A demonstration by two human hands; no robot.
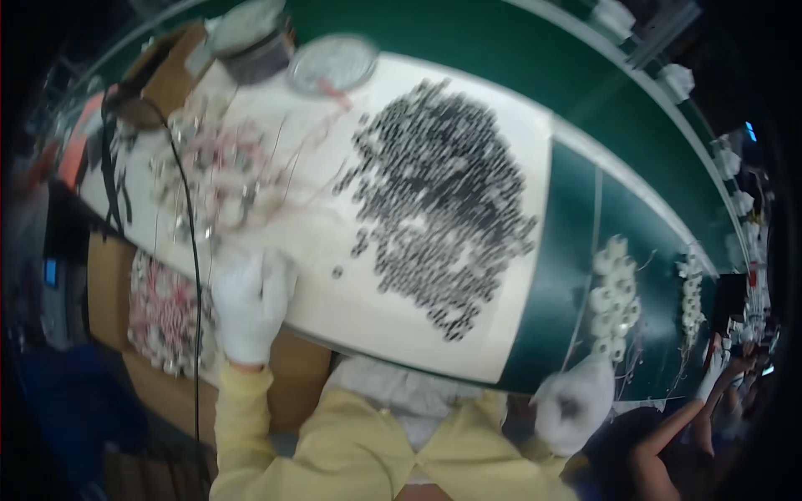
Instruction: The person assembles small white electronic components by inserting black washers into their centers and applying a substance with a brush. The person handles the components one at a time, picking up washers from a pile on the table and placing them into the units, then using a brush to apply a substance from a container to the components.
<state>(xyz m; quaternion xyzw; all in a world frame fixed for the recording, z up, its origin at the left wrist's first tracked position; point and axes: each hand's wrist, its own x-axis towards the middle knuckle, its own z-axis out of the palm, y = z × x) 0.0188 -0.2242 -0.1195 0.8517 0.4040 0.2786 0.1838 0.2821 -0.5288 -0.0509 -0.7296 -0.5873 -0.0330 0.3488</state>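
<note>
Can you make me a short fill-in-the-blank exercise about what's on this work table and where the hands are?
1. Both hands wear ____ gloves.
2. The left hand rests on the near edge of the white board, beside a tangle of ____ wires.
3. The big heap of small dark parts lies on the ____ board.
4. The right hand is closed into a ____ below the green belt.

Missing words: white; pink; white; fist

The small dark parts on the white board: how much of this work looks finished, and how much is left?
Done, by the look of it: wired pieces fill the cardboard box beside the board. In hand: the left hand rests at the white board edge, near a tangle of pink-wired pieces; the right hand is a closed fist off the board. Left: a large pile of small dark parts remains, so much seems undone.
</note>
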